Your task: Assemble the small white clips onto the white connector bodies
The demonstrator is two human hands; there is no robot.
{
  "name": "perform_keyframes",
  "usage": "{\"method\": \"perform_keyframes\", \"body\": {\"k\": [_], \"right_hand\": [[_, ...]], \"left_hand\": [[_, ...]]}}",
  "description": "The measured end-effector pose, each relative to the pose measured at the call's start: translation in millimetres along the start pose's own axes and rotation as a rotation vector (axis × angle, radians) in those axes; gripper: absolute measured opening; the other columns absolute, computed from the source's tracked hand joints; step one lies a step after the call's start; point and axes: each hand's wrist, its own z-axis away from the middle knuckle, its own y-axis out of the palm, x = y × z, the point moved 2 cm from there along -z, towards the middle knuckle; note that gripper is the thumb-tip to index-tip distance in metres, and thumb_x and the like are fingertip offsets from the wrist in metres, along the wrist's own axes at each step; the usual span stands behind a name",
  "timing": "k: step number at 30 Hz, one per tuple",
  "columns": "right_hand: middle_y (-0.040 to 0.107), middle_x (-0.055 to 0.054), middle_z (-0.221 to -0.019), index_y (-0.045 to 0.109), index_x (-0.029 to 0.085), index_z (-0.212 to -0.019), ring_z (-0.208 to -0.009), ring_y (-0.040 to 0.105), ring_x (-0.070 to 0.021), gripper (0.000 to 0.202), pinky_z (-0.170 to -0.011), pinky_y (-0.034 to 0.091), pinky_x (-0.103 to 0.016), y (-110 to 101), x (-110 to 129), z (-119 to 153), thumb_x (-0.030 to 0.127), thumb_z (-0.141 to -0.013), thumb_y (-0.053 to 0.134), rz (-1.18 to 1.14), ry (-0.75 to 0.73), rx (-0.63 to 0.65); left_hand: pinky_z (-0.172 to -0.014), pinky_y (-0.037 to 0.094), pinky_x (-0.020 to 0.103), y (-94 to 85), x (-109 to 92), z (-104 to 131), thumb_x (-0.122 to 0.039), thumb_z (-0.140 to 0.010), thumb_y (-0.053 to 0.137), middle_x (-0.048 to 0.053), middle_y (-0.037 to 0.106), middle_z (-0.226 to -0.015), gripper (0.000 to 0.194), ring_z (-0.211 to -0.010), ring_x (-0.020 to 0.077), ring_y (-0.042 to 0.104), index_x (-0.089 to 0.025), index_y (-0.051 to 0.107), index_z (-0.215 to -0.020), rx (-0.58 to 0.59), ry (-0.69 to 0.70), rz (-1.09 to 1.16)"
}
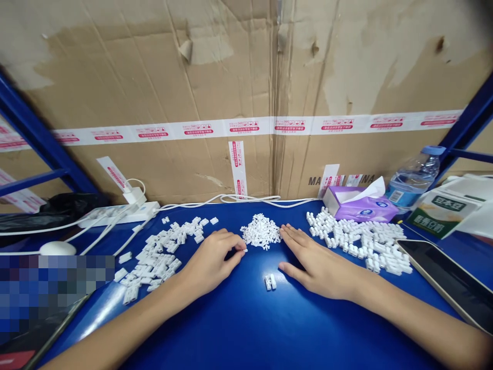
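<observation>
A heap of tiny white parts [261,232] lies on the blue table between my hands. My left hand [216,257] is at the heap's left side, thumb and fingertips pinched on a small white part [245,250]. Flat on the table at the heap's right edge, my right hand [318,261] has its fingers stretched out and holds nothing. Two white pieces [270,281] lie side by side nearer me, left of my right thumb. Flat white pieces [157,257] are scattered beyond my left forearm, and many white connector-like pieces [358,239] spread out at the right.
Behind the blue table [246,329] stands a cardboard wall [215,92]. At the right are a purple tissue box [356,205], a water bottle [414,177], a carton [442,210] and a phone-like device [450,277]. A power strip [115,213] with white cables sits at the left.
</observation>
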Motion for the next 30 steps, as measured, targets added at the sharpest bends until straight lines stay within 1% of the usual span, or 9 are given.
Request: {"method": "perform_keyframes", "body": {"k": [4, 7, 9, 12, 14, 17, 21, 25, 30], "right_hand": [[0.027, -0.024, -0.164, 0.028, 0.0, -0.159, -0.153, 0.024, -0.0364, 0.084, -0.125, 0.027, -0.053, -2, 0, 1, 0.059, -0.1, 0.043, 0.022, 0.011, -0.001], [0.033, -0.023, -0.162, 0.031, 0.002, -0.158, -0.151, 0.029, -0.0363, 0.081, -0.123, 0.031, -0.052, -2, -1, 3, 0.057, -0.1, 0.044, 0.076, 0.007, 0.004], [0.037, -0.024, -0.16, 0.034, 0.002, -0.157, -0.149, 0.034, -0.0382, 0.079, -0.121, 0.035, -0.055, -1, 0, 5, 0.054, -0.1, 0.046, 0.123, 0.003, -0.019], [0.048, -0.026, -0.153, 0.047, 0.004, -0.15, -0.142, 0.045, -0.0425, 0.07, -0.117, 0.036, -0.063, -4, 6, 8, 0.048, -0.096, 0.054, 0.198, -0.017, -0.131], [0.058, -0.024, -0.144, 0.059, 0.01, -0.14, -0.133, 0.053, -0.0429, 0.057, -0.112, 0.04, -0.065, -7, 14, 11, 0.042, -0.093, 0.059, 0.215, -0.058, -0.184], [0.069, -0.017, -0.123, 0.07, 0.017, -0.123, -0.113, 0.062, -0.0356, 0.035, -0.096, 0.051, -0.057, -13, 30, 13, 0.035, -0.094, 0.061, 0.132, -0.109, -0.145], [0.069, -0.011, -0.102, 0.073, 0.019, -0.112, -0.098, 0.062, -0.0285, 0.025, -0.085, 0.051, -0.047, -13, 41, 14, 0.032, -0.094, 0.063, -0.01, -0.115, -0.081], [0.067, -0.007, -0.097, 0.074, 0.021, -0.107, -0.093, 0.06, -0.0241, 0.018, -0.083, 0.047, -0.041, -6, 42, 13, 0.026, -0.092, 0.065, -0.135, -0.119, -0.078], [0.067, -0.005, -0.094, 0.073, 0.021, -0.101, -0.09, 0.059, -0.0215, 0.012, -0.081, 0.044, -0.039, 0, 40, 12, 0.022, -0.092, 0.066, -0.184, -0.122, -0.086]], "left_hand": [[-0.081, 0.05, 0.04, -2.1, -5, 3, -0.018, -0.097, 0.049, 0.007, 0.071, -0.094, 0.027, -0.088, 0.0233, 0.063, -0.02, 0.074, -0.108, 0.041, 0.002, -0.001], [-0.079, 0.05, 0.035, -3.7, -11, 5, -0.018, -0.099, 0.049, 0.006, 0.07, -0.096, 0.029, -0.089, 0.0209, 0.064, -0.023, 0.077, -0.105, 0.07, -0.042, 0.084], [-0.074, 0.049, 0.031, -3.8, -17, 6, -0.018, -0.097, 0.053, 0.004, 0.071, -0.093, 0.026, -0.084, 0.0182, 0.065, -0.024, 0.078, -0.1, 0.091, -0.078, 0.165], [-0.069, 0.048, 0.028, -2.5, -26, 8, -0.019, -0.093, 0.059, 0.0, 0.074, -0.089, 0.02, -0.078, 0.0162, 0.065, -0.025, 0.079, -0.096, 0.106, -0.137, 0.265], [-0.068, 0.048, 0.028, -1.1, -31, 9, -0.02, -0.092, 0.061, -0.001, 0.075, -0.087, 0.019, -0.076, 0.0159, 0.065, -0.025, 0.08, -0.095, 0.115, -0.17, 0.31], [-0.069, 0.048, 0.027, 1.2, -36, 11, -0.021, -0.093, 0.062, -0.002, 0.077, -0.088, 0.021, -0.076, 0.0158, 0.066, -0.028, 0.081, -0.098, 0.13, -0.182, 0.347], [-0.067, 0.047, 0.028, 5.2, -39, 11, -0.026, -0.096, 0.059, -0.001, 0.078, -0.089, 0.024, -0.075, 0.0165, 0.067, -0.03, 0.082, -0.102, 0.143, -0.172, 0.371], [-0.069, 0.049, 0.028, 10.8, -42, 11, -0.026, -0.093, 0.062, -0.002, 0.08, -0.088, 0.022, -0.075, 0.0172, 0.069, -0.029, 0.084, -0.098, 0.144, -0.213, 0.438], [-0.069, 0.05, 0.027, 14.1, -44, 11, -0.023, -0.089, 0.064, -0.003, 0.079, -0.081, 0.02, -0.074, 0.0171, 0.067, -0.027, 0.083, -0.089, 0.145, -0.284, 0.471]]}}
